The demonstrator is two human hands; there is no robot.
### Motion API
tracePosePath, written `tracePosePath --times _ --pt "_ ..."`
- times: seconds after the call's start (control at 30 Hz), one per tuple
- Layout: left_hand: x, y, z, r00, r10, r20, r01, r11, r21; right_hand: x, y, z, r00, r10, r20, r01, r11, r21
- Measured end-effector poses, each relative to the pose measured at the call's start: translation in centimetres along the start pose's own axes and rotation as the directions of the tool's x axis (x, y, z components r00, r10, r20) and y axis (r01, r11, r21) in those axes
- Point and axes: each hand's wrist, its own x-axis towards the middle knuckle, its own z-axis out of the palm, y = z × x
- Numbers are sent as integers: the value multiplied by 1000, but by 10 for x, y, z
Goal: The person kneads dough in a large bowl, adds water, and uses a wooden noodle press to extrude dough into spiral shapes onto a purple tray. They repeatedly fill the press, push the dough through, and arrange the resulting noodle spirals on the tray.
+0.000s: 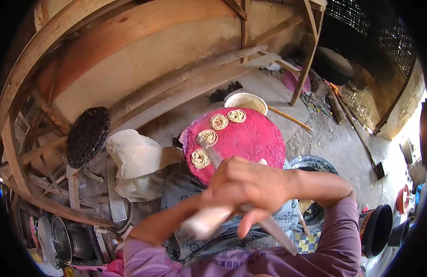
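A round pink board (250,138) lies over my lap, with several coiled nests of pale dough strands (218,122) along its left and far side. Above its near edge my right hand (253,182) is closed around a hand press, as far as the blur lets me tell. A flat metal bar (278,234) slants out of the grip at both ends, and a thick pale end (206,222) points to the near left. My left hand (216,191) closes on the same press, mostly hidden behind the right. The bar's far end reaches over a nest at the left.
Beyond the board stands a pale bowl (247,102) with a stick beside it. A white cloth or sack (135,154) and a black woven basket (88,137) are at the left. A dark basin (317,166) sits right of my lap. A fire (332,87) burns below a dark pot.
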Motion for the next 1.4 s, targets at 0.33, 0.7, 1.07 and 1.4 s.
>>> tracePosePath --times 0.33,0.7,1.07,1.4 --pt "75 26 9 969 202 146 -195 979 -61 -60 -87 -109 588 711 -387 -775 631 -18" --pt "118 -40 117 849 389 -357 -457 880 -129 -327 -145 -118 -39 444 -895 -14 896 445" --pt "140 0 153 969 117 -216 -244 345 -906 -376 -124 -78 -345 298 -890 248 944 219" --pt "199 67 147 775 16 -632 -619 222 -753 -356 -86 -36 -815 142 -562 135 989 53"
